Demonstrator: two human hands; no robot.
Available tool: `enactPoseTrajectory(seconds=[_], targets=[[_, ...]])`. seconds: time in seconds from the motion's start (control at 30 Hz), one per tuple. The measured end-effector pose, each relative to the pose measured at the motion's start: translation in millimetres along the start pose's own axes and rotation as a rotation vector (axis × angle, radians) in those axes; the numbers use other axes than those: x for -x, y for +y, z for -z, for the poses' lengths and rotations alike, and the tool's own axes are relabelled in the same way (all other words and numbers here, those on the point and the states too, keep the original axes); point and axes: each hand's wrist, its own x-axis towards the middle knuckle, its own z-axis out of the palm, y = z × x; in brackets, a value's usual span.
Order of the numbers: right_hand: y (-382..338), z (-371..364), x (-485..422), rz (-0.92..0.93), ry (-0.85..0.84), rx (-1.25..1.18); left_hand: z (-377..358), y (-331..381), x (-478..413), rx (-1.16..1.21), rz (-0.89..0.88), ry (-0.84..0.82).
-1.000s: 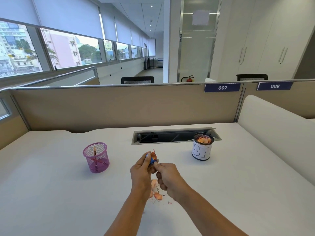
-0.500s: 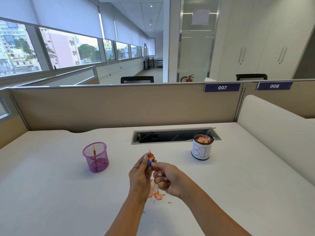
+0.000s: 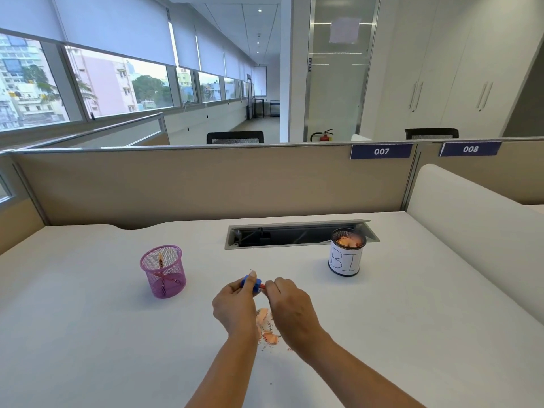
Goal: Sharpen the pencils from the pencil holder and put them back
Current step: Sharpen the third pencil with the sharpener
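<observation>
My left hand [image 3: 235, 304] pinches a small blue sharpener [image 3: 251, 283] above the middle of the white desk. My right hand [image 3: 291, 307] grips a red pencil [image 3: 262, 286] whose tip is pushed into the sharpener; most of the pencil is hidden in the fist. A pink mesh pencil holder [image 3: 163, 270] stands to the left, apart from my hands, with pencils inside. Orange shavings [image 3: 266, 326] lie on the desk under my hands.
A mesh cup with a white "BI" label [image 3: 346, 256] holds shavings at the right. Behind it is an open cable tray [image 3: 294, 235] in the desk. A beige partition [image 3: 206, 184] closes off the back, a white side panel [image 3: 471, 219] the right.
My right hand has turned over the pencil, knuckles now up. The curl of shaving that stuck up from the sharpener is gone. Both hands stay in the same place.
</observation>
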Motion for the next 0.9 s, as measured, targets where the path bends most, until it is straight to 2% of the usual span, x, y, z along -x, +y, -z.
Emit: enactPoseTrajectory(seconds=[0.07, 0.17, 0.27, 0.43, 0.6, 0.7, 0.8, 0.9], targets=[[-1, 0, 1, 0.014, 0.008, 0.073, 0, 0, 0, 0.036, 0.016, -0.036], [-6, 0, -5, -0.077, 0.058, 0.077, -1, 3, 2, 0.095, 0.038, -0.123], [-10, 5, -8, -0.211, 0.056, -0.024, 1, 5, 0, 0.17, 0.059, -0.243], [-12, 20, -17, -0.542, -0.11, -0.56, 1, 5, -2, 0.313, 0.08, -0.393], [-11, 37, -21, -1.026, -0.378, -1.496, 4, 4, -5, 0.475, 0.17, -0.487], [-10, 40, -22, -1.18, -0.444, -1.966, 4, 4, -6, 0.505, 0.241, -0.556], [-9, 37, -20, -1.186, -0.468, -2.17, 4, 2, -7, 0.509, 0.257, -0.586], [-5, 38, -17, -1.11, -0.507, -2.048, 5, 1, -9, 0.498, 0.234, -0.559]])
